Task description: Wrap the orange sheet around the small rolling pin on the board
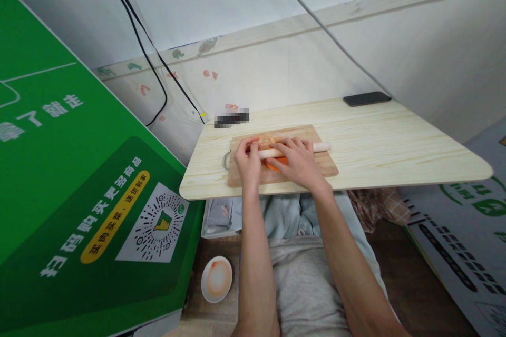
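Note:
A pale wooden rolling pin (321, 147) lies across a wooden cutting board (328, 167). My right hand (297, 162) grips it from above, with the fingers over the far side and the thumb on the near side. At the pin's left end is my left hand (247, 160), its fingers curled and its thumb close against the pin; part of its grip is hidden. A flat orange piece (275, 164) shows on the board beneath my right thumb. Just beyond the pin lies some lighter orange, lumpy material (269, 142), partly covered by my fingers.
The board rests on a light wood-grain tabletop (411, 152). A black phone (367, 98) lies at the back right; a pixelated dark item (231, 118) is at the back left. Below stand a white bowl (216, 279) and a white box (221, 217). A green panel (98, 210) borders the left.

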Demonstrator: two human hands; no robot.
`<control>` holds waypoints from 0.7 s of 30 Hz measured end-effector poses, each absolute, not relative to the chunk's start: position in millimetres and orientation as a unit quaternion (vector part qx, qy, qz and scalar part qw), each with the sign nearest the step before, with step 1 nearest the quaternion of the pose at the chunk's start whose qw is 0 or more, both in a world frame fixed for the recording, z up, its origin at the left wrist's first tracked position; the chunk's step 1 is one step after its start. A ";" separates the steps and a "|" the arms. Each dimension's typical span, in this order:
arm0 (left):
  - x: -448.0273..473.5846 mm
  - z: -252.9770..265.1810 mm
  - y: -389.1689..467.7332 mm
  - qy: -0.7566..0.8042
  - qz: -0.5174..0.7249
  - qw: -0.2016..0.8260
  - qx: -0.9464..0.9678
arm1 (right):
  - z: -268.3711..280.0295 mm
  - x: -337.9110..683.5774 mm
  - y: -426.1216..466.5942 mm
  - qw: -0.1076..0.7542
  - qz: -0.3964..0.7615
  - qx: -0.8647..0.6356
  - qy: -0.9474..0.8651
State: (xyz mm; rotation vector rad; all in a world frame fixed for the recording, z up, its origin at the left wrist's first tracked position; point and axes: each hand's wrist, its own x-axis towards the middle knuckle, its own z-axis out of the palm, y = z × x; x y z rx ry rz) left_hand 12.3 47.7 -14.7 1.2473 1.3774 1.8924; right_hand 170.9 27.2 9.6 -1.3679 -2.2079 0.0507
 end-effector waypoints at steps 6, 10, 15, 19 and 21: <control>12.9 -13.4 46.5 0.502 0.694 0.240 0.457 | 10.5 170.3 27.3 0.259 0.020 -0.514 -0.818; 13.1 -12.6 46.3 0.500 0.696 0.241 0.457 | 10.6 170.3 27.1 0.261 0.023 -0.513 -0.817; 14.1 -12.2 45.8 0.499 0.696 0.249 0.452 | 8.6 170.3 28.2 0.272 0.017 -0.508 -0.817; 13.5 -13.0 46.3 0.500 0.696 0.246 0.453 | 8.1 170.6 28.6 0.269 0.016 -0.508 -0.818; 13.3 -13.1 46.7 0.498 0.696 0.245 0.455 | 8.0 171.1 28.6 0.270 0.015 -0.505 -0.819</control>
